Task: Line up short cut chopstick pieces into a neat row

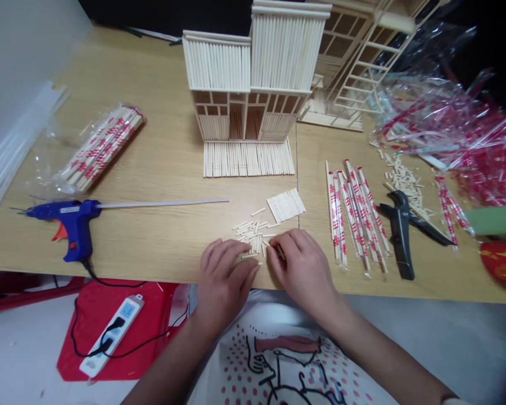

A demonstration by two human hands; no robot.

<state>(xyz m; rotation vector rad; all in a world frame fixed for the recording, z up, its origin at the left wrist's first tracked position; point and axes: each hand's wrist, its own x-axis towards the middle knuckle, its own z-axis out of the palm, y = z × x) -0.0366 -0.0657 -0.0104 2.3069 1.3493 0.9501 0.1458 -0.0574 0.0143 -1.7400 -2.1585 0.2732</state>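
Between the person's hands, a loose pile of short, pale wooden sticks (255,243) lies on the light-brown wood-grain surface (160,242), long axes mixed: several run sideways, others point away from the person. The left hand (225,275) curves beside it, thumb and forefinger apart. The right hand (303,267) curls at its right edge; whether it grips a stick cannot be told.

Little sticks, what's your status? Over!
Left hand and right hand at sticks, grips unclear. Sticks loose, jumbled. Glue gun off left, black cutter off right, neither blocking.
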